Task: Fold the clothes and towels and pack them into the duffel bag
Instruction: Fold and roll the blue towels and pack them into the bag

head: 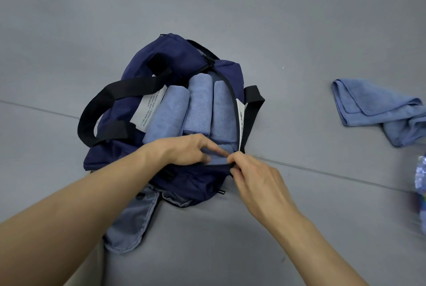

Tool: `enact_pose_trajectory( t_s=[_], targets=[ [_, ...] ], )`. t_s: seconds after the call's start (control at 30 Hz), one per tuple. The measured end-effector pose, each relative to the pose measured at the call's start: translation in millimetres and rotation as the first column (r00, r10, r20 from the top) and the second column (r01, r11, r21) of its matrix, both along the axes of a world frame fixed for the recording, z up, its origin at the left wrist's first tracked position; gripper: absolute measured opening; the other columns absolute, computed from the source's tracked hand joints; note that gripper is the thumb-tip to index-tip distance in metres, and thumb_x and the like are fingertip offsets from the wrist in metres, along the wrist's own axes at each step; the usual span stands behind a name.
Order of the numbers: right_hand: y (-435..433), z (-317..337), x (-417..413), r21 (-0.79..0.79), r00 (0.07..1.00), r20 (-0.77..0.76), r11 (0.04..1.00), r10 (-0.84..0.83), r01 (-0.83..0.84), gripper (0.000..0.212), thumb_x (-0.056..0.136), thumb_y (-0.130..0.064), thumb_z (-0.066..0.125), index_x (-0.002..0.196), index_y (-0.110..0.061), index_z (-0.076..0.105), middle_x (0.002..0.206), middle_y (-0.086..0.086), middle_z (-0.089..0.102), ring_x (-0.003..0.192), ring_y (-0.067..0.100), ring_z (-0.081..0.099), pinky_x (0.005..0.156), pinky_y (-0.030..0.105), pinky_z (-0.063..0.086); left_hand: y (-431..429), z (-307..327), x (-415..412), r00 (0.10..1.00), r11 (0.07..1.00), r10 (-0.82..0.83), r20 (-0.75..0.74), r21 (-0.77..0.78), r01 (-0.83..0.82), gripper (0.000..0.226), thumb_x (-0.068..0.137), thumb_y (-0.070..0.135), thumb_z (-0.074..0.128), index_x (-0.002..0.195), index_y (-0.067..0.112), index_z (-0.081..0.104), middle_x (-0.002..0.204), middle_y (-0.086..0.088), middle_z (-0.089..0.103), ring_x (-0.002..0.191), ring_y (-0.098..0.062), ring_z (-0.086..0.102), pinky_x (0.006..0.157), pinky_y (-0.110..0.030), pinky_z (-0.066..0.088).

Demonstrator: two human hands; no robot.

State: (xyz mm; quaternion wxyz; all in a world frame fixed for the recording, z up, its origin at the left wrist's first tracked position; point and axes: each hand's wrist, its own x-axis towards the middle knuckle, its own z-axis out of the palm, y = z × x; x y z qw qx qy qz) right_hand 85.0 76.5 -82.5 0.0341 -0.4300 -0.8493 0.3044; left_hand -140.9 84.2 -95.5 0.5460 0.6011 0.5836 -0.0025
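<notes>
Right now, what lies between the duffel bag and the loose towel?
Head view: only bare grey surface separates the duffel bag and the loose towel.

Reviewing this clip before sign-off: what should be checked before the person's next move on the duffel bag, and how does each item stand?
1. Three rolled towels sit side by side inside the duffel bag: ok.
2. The right hand pinches the bag's zipper edge at the near end: ok.
3. The left hand touches the near towel in the opening; whether that towel is tucked fully below the rim: cannot tell.
4. All towels packed: not ok, a loose towel lies on the grey surface to the right.
5. Clothes packed: not ok, a grey garment lies partly under the bag.
</notes>
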Motion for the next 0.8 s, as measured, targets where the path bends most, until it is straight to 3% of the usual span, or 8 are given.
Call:
enact_pose_trajectory(
  t_s=[0.1, 0.2, 0.33, 0.43, 0.57, 0.67, 0.73, 0.8],
  targets=[
    [0, 0, 1, -0.027, 1.0, -0.024, 1.0, 0.004, -0.005, 0.015, 0.101, -0.032, 0.048, 0.114, -0.038, 0.044, 0.104, -0.014, 0.059, 0.085, 0.02, 0.06, 0.075, 0.041, 0.05, -2, 3, -1, 0.996, 0.999, 0.047, 0.073, -0.02, -0.046, 0.034, 0.1, 0.031, 0.06, 0.131, 0.044, 0.063, 0.131, 0.028, 0.061, 0.125, 0.009, 0.052, 0.116, -0.03, 0.036],
    [1, -1, -1, -0.055, 0.998, -0.062, 0.998, -0.028, 0.025, 0.017, 0.099, -0.038, 0.052, 0.115, -0.04, 0.047, 0.1, -0.014, 0.057, 0.082, 0.009, 0.057, 0.078, 0.035, 0.049, -4, 3, 0, 0.991, 0.997, 0.072, 0.115, 0.003, -0.073, 0.034, 0.096, 0.049, 0.06, 0.129, 0.045, 0.064, 0.127, 0.03, 0.063, 0.123, 0.01, 0.053, 0.115, -0.031, 0.038],
    [2, -6, 0, -0.231, 0.967, -0.18, 0.963, -0.182, 0.138, 0.022, 0.094, -0.042, 0.061, 0.115, -0.045, 0.056, 0.097, -0.015, 0.058, 0.076, 0.007, 0.058, 0.075, 0.026, 0.049, -2, 2, 3, 0.996, 0.999, 0.05, 0.079, 0.006, -0.051, 0.034, 0.096, 0.054, 0.058, 0.129, 0.051, 0.062, 0.13, 0.029, 0.062, 0.123, 0.008, 0.053, 0.114, -0.034, 0.039],
    [2, 0, 12, -0.396, 0.93, -0.267, 0.909, -0.251, 0.132, 0.037, 0.092, -0.037, 0.066, 0.122, -0.055, 0.057, 0.101, -0.017, 0.057, 0.072, 0.008, 0.058, 0.076, 0.023, 0.051, 3, 9, 3, 0.999, 1.0, 0.029, 0.023, 0.0, -0.029, 0.027, 0.095, 0.057, 0.057, 0.121, 0.059, 0.062, 0.127, 0.031, 0.062, 0.119, 0.008, 0.055, 0.112, -0.034, 0.042],
    [20, 2, 48, -0.507, 0.854, -0.328, 0.838, -0.404, 0.201, 0.039, 0.089, -0.037, 0.07, 0.122, -0.056, 0.061, 0.099, -0.014, 0.064, 0.073, 0.023, 0.061, 0.076, 0.034, 0.055, 3, 29, 6, 0.985, 0.981, 0.1, -0.142, 0.179, -0.074, 0.017, 0.097, 0.047, 0.058, 0.104, 0.058, 0.068, 0.105, 0.038, 0.067, 0.101, 0.012, 0.061, 0.101, -0.026, 0.047],
    [65, -14, 107, -0.328, 0.806, -0.264, 0.835, -0.53, 0.442, 0.028, 0.087, -0.045, 0.068, 0.115, -0.047, 0.067, 0.097, -0.015, 0.068, 0.075, 0.011, 0.063, 0.079, 0.037, 0.054, 11, 55, 25, 0.903, 0.875, 0.337, -0.268, 0.443, -0.195, 0.015, 0.097, 0.044, 0.058, 0.087, 0.051, 0.066, 0.085, 0.024, 0.071, 0.082, 0.002, 0.065, 0.082, -0.035, 0.054],
    [106, -24, 149, -0.066, 0.844, -0.123, 0.853, -0.522, 0.518, 0.031, 0.094, -0.04, 0.064, 0.125, -0.037, 0.065, 0.121, -0.013, 0.067, 0.099, 0.008, 0.064, 0.092, 0.032, 0.049, 19, 74, 44, 0.813, 0.744, 0.526, -0.248, 0.599, -0.298, 0.01, 0.096, 0.047, 0.055, 0.09, 0.046, 0.064, 0.084, 0.021, 0.069, 0.077, -0.007, 0.066, 0.075, -0.039, 0.055],
    [146, -31, 184, 0.11, 0.875, 0.049, 0.873, -0.482, 0.475, 0.041, 0.098, -0.033, 0.058, 0.138, -0.023, 0.058, 0.145, -0.001, 0.055, 0.128, 0.021, 0.054, 0.105, 0.034, 0.039, 28, 92, 74, 0.806, 0.683, 0.559, -0.194, 0.659, -0.314, 0.014, 0.091, 0.052, 0.049, 0.096, 0.046, 0.06, 0.087, 0.022, 0.067, 0.079, -0.01, 0.065, 0.076, -0.042, 0.055]
  ],
)
